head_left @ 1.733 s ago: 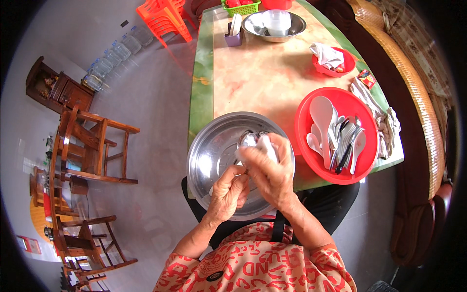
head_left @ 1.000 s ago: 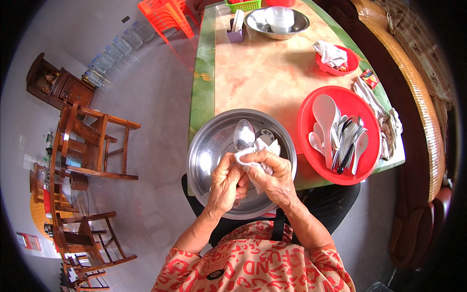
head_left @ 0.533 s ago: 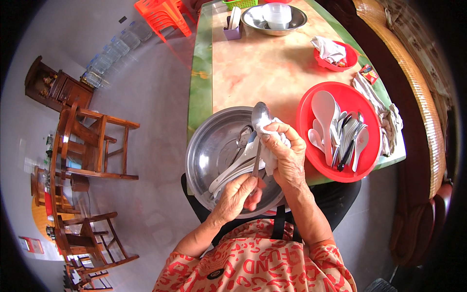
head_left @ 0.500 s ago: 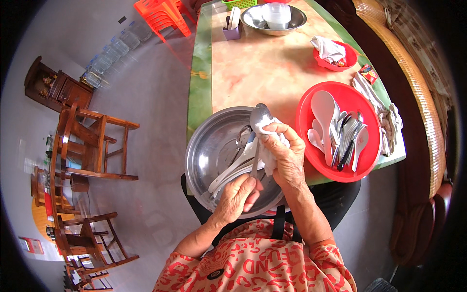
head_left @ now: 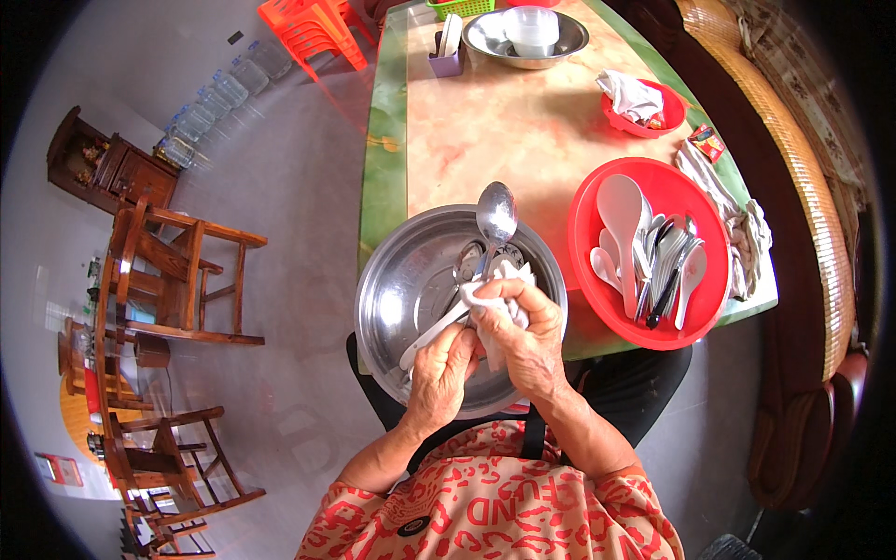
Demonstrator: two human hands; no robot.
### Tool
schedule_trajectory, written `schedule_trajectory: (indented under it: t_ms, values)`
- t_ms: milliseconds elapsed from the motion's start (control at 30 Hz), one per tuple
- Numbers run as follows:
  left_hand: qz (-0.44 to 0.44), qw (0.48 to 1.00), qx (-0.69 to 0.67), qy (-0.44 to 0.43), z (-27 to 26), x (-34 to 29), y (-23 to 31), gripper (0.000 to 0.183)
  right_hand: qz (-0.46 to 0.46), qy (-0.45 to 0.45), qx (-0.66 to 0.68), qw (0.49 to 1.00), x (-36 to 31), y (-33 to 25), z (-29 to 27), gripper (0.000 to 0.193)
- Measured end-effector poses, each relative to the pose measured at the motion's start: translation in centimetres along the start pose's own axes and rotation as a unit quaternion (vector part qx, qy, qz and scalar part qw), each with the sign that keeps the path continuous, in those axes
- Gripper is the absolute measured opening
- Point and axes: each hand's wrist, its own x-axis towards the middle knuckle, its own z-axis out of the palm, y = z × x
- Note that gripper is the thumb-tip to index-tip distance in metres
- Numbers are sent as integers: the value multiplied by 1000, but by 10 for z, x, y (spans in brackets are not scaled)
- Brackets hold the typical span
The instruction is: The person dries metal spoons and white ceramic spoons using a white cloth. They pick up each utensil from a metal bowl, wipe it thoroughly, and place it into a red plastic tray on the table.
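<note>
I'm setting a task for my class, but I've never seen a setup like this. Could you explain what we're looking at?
There is no robot here: a person works with two bare hands. The view comes from a wide fisheye camera worn on the head, looking down, so straight edges look bent.

The right hand pinches a white cloth around the handle of a metal spoon. The left hand seems to grip that handle lower down, though its end is hidden. Beneath is a steel basin with more utensils.

On the table, to the right, a red basin holds spoons and other utensils. Farther off stands a purple holder.
</note>
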Motion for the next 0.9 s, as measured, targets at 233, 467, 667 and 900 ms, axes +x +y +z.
schedule_trajectory:
  t_ms: [233, 467, 667, 900]
  values:
    - [-42, 999, -15, -1, 2, -5, 0, 31, 24, 70, 139, 987, 24, -7, 9, 20]
    - [36, 999, -31, 24, -4, 3, -2, 37, 123, -49, 102, 986, -2, -5, 4, 24]
    - [9, 999, -34, 16, 0, -1, 2, 37, 117, -21, 45, 992, 8, -21, 3, 23]
    - [-22, 994, -105, -34, -3, -1, -3, 36, 92, -25, 120, 988, 27, -17, -1, 19]
